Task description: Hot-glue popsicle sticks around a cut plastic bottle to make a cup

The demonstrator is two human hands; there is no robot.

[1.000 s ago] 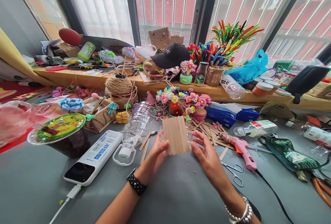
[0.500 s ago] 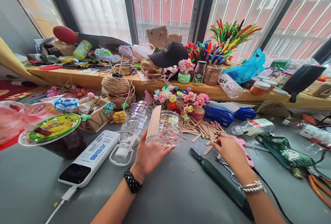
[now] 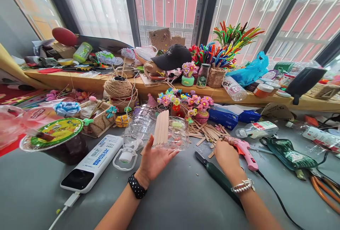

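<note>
My left hand [image 3: 154,161], palm up, holds a clear plastic bottle piece [image 3: 179,136] lying on its side. Several wooden craft sticks [image 3: 161,129] stand side by side against its left part; whether they are stuck on cannot be seen. My right hand [image 3: 225,159] reaches down at the near edge of a loose pile of craft sticks [image 3: 208,132]. Its fingertips are mostly hidden, so I cannot tell whether they grip a stick. Just right of this hand lies a pink glue gun [image 3: 248,155], and below it a dark green-handled tool [image 3: 217,175].
A white power bank [image 3: 99,155] on a cable and a lidded drink cup [image 3: 63,148] stand at left. Behind are a clear bottle [image 3: 140,122], twine [image 3: 118,90] and fuzzy flowers [image 3: 196,102]. At right lie a plastic bottle [image 3: 257,130] and orange-handled pliers [image 3: 322,191].
My right hand has moved slightly left, uncovering more of the glue gun. My left hand has turned the bottle piece a little, so the craft sticks face me more squarely.
</note>
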